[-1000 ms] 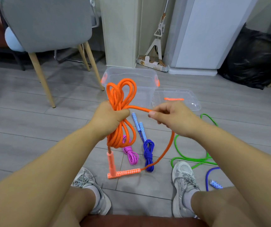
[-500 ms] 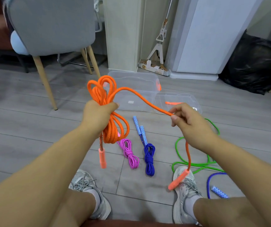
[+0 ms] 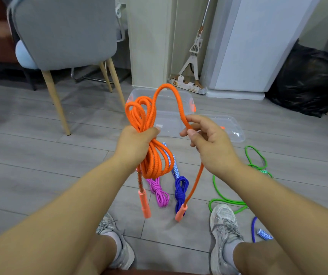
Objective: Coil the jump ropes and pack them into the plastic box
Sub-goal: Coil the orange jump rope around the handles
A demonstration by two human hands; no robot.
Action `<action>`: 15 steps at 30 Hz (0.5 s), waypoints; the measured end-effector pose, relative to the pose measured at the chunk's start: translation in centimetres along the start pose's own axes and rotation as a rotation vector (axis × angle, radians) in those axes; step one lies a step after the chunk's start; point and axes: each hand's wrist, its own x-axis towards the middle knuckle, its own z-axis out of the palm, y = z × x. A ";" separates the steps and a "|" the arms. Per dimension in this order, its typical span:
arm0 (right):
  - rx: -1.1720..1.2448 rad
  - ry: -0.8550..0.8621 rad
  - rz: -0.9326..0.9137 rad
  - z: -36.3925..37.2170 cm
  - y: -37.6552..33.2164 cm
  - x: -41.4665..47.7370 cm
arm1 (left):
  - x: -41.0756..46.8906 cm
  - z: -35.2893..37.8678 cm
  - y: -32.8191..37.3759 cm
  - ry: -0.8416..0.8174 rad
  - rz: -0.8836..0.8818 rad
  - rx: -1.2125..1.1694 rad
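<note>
Above the floor | left hand (image 3: 137, 144) grips orange rope (image 3: 153, 161) coils | right hand (image 3: 206, 139) pinches tail | advice: wrap tail snugly round bundle's middle

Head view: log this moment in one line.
left grip: holds orange rope coil | right grip: pinches free strand | box: open on floor

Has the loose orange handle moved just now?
Yes. The handle, earlier lying flat left of the blue bundle, now hangs at that bundle's lower end.
</note>
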 end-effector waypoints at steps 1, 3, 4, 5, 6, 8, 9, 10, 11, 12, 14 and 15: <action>0.000 0.026 -0.021 0.1 -0.2 0.0 | -0.1 0.0 0.0 -0.008 0.008 0.012; 0.008 0.095 -0.064 0.1 -0.5 0.1 | -0.1 0.0 0.0 -0.025 0.021 0.040; 0.013 0.132 -0.089 0.1 -0.5 0.2 | -0.2 0.0 0.1 -0.035 0.026 0.049; 0.016 0.164 -0.107 0.1 -0.6 0.3 | -0.2 -0.1 0.1 -0.046 0.026 0.052; 0.017 0.187 -0.117 0.1 -0.7 0.3 | -0.3 -0.1 0.1 -0.051 0.023 0.051; 0.022 0.220 -0.123 0.2 -0.7 0.4 | -0.4 0.0 0.2 -0.042 0.020 0.033; 0.031 0.236 -0.125 0.3 -0.8 0.4 | -0.4 0.1 0.3 -0.029 0.013 0.021; 0.042 0.253 -0.123 0.4 -0.7 0.4 | -0.4 0.2 0.3 -0.009 0.004 0.013; 0.053 0.267 -0.120 0.4 -0.7 0.4 | -0.4 0.2 0.4 0.017 -0.009 0.003; 0.061 0.278 -0.117 0.5 -0.7 0.5 | -0.4 0.2 0.4 0.044 -0.027 -0.014; 0.061 0.290 -0.118 0.5 -0.6 0.5 | -0.2 0.1 0.5 0.087 -0.067 -0.044; 0.060 0.292 -0.123 0.6 -0.5 0.4 | -0.1 0.0 0.5 0.101 -0.080 -0.051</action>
